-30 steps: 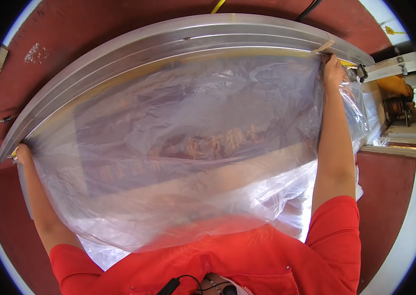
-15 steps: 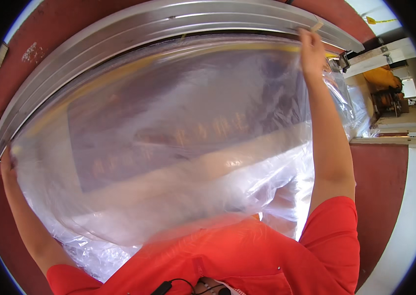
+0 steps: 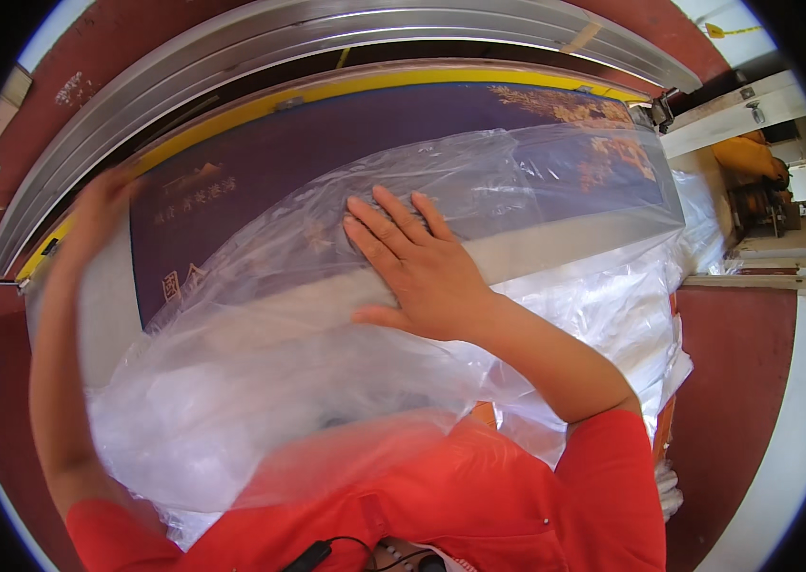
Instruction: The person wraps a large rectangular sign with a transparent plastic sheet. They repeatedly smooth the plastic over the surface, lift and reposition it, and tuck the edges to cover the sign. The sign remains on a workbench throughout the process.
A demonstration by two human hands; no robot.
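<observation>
Fingers spread and stretched, my right hand [image 3: 412,262] lies flat on a clear plastic sheet [image 3: 260,400], near the middle. Beneath the sheet is a dark purple printed panel [image 3: 260,143] with gold patterns and a pale border. The sheet covers the panel's near and right parts, while its upper-left part is bare. My left hand [image 3: 102,205] is at the panel's far left edge, by the yellow strip [image 3: 326,92]; motion smears its fingers. The sheet's near end drapes against my red shirt.
A long curved-looking silver metal beam [image 3: 346,27] spans the far side, beyond the yellow strip. More crumpled plastic [image 3: 603,315] lies at the right. A white frame bar [image 3: 736,112] and a dark red surface [image 3: 732,353] are further right.
My right hand has come from the far right edge down to the middle of the sheet. The sheet has slid nearer, baring the panel's far-left part. My left hand has moved up and right.
</observation>
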